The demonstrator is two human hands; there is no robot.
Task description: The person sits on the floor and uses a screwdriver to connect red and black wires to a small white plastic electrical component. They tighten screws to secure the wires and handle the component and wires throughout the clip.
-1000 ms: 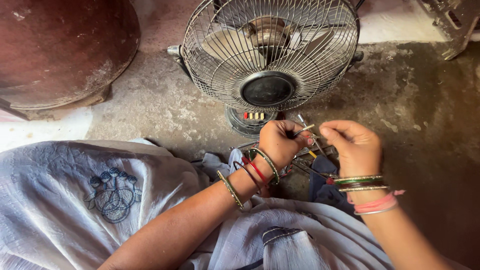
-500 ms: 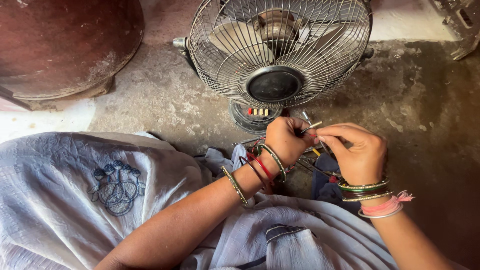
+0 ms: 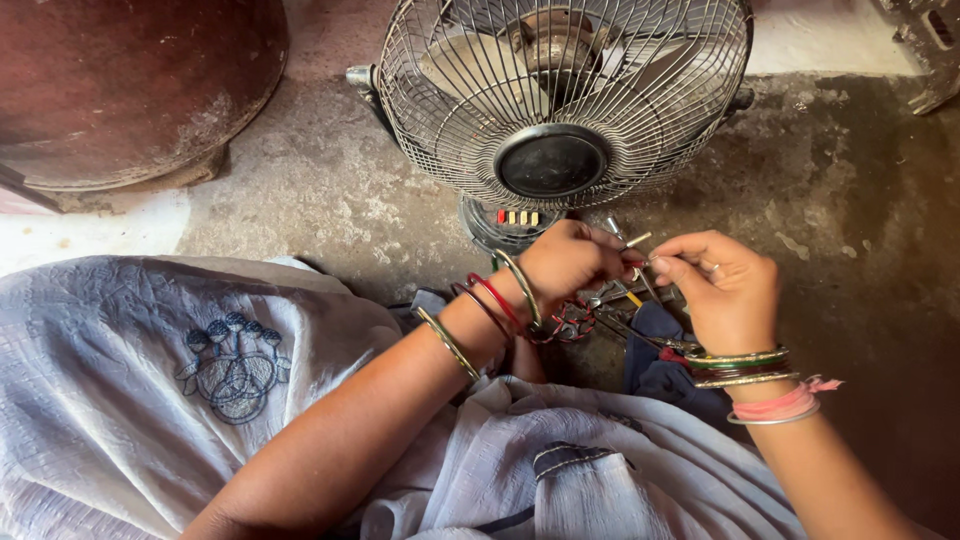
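Note:
My left hand [image 3: 570,262] and my right hand [image 3: 722,285] meet just below a table fan [image 3: 560,95] with a wire grille. Both pinch thin wire ends [image 3: 636,243] between their fingertips, the fingertips nearly touching. Each wrist wears several bangles. Under the hands lie small hand tools and red and dark wires [image 3: 590,315] on the floor. The fan's base with small coloured buttons [image 3: 517,217] sits just behind my left hand.
A large rusty brown drum [image 3: 120,85] stands at the upper left. Pale blue-white embroidered cloth [image 3: 180,380] covers my lap at the bottom. A dark blue cloth [image 3: 660,370] lies under my right wrist. Bare stained concrete floor [image 3: 860,220] stretches to the right.
The view has drifted so the fan sits higher and farther right in frame. My hands stay together on the wire ends, with small finger movements.

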